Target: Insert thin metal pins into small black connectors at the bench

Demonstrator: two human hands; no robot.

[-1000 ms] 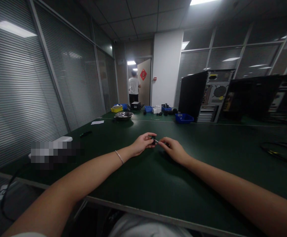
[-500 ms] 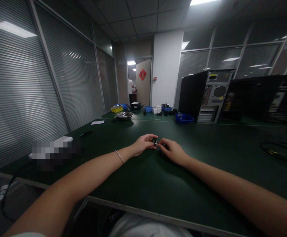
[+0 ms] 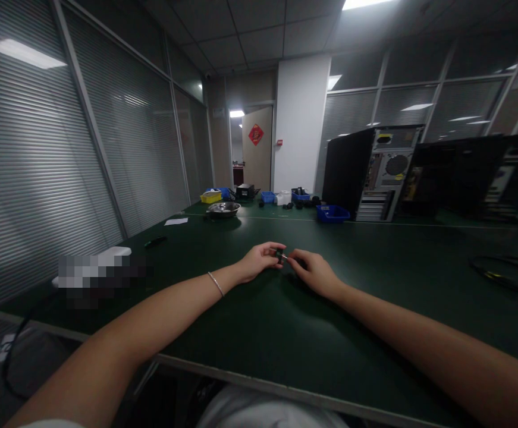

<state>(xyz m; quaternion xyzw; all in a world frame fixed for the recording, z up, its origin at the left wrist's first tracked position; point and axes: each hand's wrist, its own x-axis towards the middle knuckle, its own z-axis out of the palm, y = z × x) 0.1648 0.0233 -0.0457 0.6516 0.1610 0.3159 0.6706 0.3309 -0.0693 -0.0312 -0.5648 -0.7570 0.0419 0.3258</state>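
Observation:
Over the middle of the green table, my left hand [image 3: 259, 261] is closed on a small dark part [image 3: 279, 254], its thumb and fingers gripping it from the left. Facing it, my right hand [image 3: 312, 271] pinches a thin metal piece [image 3: 284, 257], whose kind I cannot make out; its far end meets the dark part or lies just in front of it. Only a short bright length of the metal piece shows, and my right fingers hide the rest.
Beyond my hands are a steel bowl [image 3: 223, 209], a blue bin [image 3: 332, 214] and a black computer tower [image 3: 374, 172]. To the left lie a white paper [image 3: 176, 222], a dark green tool [image 3: 155, 242] and a blurred-out white object [image 3: 116, 257]. A cable [image 3: 508, 270] is coiled at right.
Both hands stay almost in place; the thin metal piece and the dark part have shifted very slightly. The person seen through the far doorway is out of sight, and the door has moved a little.

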